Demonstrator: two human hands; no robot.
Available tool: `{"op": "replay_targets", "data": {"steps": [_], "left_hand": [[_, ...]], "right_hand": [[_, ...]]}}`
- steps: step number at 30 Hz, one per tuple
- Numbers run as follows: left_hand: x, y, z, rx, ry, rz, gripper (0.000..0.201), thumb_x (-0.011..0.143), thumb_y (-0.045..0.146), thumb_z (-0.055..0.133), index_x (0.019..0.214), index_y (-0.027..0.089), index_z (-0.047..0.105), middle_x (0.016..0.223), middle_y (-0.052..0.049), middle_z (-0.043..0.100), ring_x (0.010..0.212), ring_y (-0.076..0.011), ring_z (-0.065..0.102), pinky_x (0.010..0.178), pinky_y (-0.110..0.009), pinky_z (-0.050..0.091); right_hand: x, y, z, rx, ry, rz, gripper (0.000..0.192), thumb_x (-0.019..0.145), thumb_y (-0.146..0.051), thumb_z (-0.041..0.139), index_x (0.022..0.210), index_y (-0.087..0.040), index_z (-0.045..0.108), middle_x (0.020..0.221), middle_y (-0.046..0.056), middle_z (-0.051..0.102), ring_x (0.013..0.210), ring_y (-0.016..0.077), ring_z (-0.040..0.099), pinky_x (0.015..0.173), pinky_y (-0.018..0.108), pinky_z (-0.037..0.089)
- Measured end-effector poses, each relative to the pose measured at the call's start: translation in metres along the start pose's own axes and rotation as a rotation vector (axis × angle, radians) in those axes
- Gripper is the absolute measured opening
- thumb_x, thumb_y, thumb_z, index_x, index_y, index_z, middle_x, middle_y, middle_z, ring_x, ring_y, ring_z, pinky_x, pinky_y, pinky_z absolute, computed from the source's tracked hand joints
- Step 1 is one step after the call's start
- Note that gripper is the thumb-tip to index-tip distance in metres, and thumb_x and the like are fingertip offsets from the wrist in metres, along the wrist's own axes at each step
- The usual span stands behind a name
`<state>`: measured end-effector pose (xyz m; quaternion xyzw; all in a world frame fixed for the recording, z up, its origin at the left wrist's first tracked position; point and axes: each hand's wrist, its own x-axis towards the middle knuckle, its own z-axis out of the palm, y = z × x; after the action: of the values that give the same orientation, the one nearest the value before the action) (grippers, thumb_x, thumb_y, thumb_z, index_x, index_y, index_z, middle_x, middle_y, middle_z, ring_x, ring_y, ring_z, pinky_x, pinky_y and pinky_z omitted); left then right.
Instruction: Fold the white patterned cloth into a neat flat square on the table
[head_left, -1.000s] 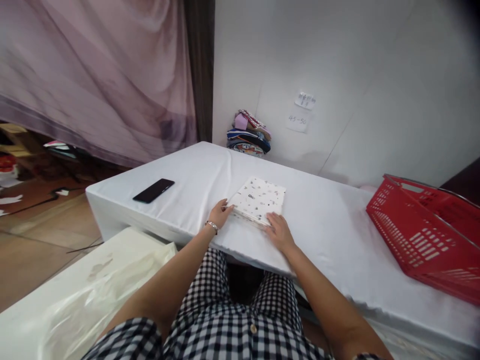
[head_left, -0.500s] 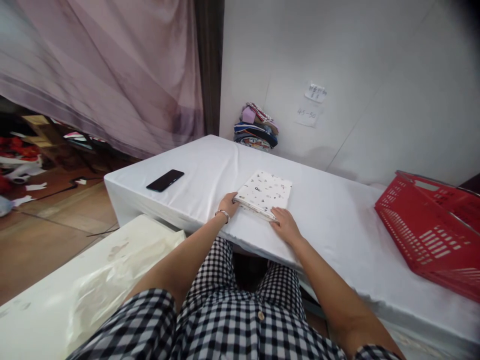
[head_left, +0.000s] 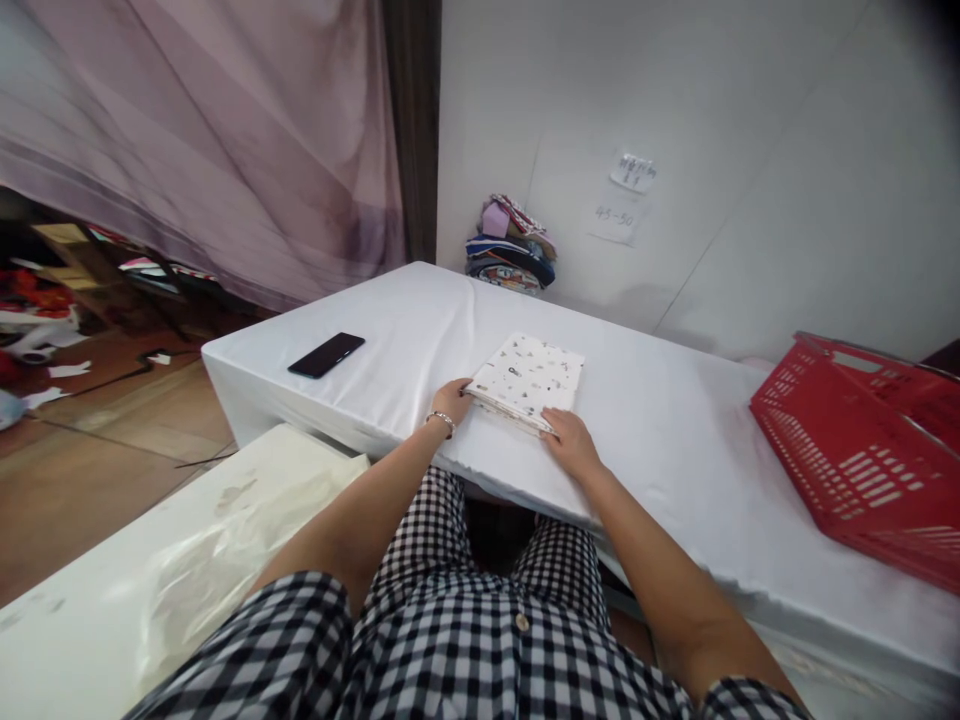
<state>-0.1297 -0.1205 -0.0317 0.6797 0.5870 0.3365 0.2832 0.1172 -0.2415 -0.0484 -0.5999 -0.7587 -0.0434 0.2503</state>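
Note:
A folded white cloth with a small dark print [head_left: 531,372] lies flat on the white-covered table [head_left: 645,430] before me. Its layers show along the near edge. My left hand [head_left: 453,402], with a bracelet at the wrist, pinches the cloth's near left corner between thumb and fingers. At the near right corner, my right hand [head_left: 570,440] grips the edge, fingertips on top and the thumb below them at the side. Parts of both hands' fingers are hidden by the cloth.
A black phone [head_left: 327,355] lies on the table's left part. To the right stands a red plastic basket [head_left: 847,460]. Folded clothes [head_left: 510,245] are piled by the wall at the back. A pale surface with plastic sheeting [head_left: 225,560] is at lower left.
My left hand has slightly lifted the top layer at the cloth's near left corner. My right hand stays at the right corner. The view has shifted a little.

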Motion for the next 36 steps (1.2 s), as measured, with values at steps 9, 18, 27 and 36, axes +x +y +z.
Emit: {"op": "replay_targets", "data": {"steps": [9,18,27,36], "left_hand": [[0.0,0.004,-0.001,-0.068,0.019,-0.084,0.03,0.073,0.017,0.055,0.099,0.022,0.067,0.091,0.001,0.071,0.083,-0.0154,0.063,0.078,-0.024,0.049],[-0.007,-0.004,0.011,0.207,0.114,0.444,0.044,0.07,0.012,0.054,0.114,0.019,0.06,0.125,-0.008,0.054,0.117,-0.0233,0.047,0.099,-0.037,0.039],[-0.008,0.006,0.011,0.316,-0.053,0.617,0.033,0.079,0.016,0.049,0.107,0.024,0.063,0.113,-0.004,0.063,0.111,-0.0219,0.051,0.097,-0.042,0.037],[-0.008,0.005,0.011,0.305,-0.067,0.588,0.032,0.082,0.017,0.044,0.11,0.023,0.06,0.113,-0.004,0.063,0.112,-0.0204,0.05,0.096,-0.04,0.037]], "right_hand": [[-0.004,0.001,0.0,-0.018,-0.011,-0.034,0.039,0.088,-0.028,0.045,0.125,-0.019,0.051,0.129,0.008,0.053,0.122,0.0222,0.046,0.102,0.044,0.032],[-0.003,-0.002,-0.001,-0.003,0.019,-0.015,0.037,0.088,-0.032,0.045,0.121,-0.018,0.054,0.126,0.009,0.055,0.119,0.0219,0.048,0.102,0.043,0.033],[0.011,-0.017,-0.019,-0.07,-0.078,0.026,0.03,0.088,-0.027,0.045,0.116,-0.022,0.056,0.119,0.007,0.061,0.111,0.0213,0.053,0.1,0.043,0.031],[0.017,-0.015,-0.019,-0.079,-0.112,0.039,0.033,0.088,-0.021,0.041,0.118,-0.021,0.054,0.112,0.005,0.064,0.101,0.0179,0.058,0.095,0.035,0.035]]}}
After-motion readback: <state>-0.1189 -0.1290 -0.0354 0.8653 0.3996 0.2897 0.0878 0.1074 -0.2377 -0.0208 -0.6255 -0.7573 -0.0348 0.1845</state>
